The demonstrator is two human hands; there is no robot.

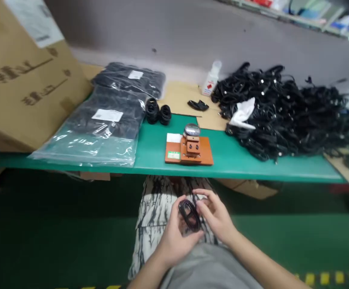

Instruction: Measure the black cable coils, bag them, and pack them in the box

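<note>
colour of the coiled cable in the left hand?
Black. The cable, held in the left hand, shows in the head view.

We look across a green-topped workbench [153, 150] set against a plain grey wall [180, 44] — a cluttered shelf [282, 17] crosses the upper right. Below us, a green floor [282, 241], darker beneath the workbench, carries yellow-and-black striped marking [325, 278] along the bottom edge.

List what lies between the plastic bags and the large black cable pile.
The head view shows two black coils, an orange fixture with a round gauge, a small black item on cardboard, and a white bottle beside the pile.
</note>
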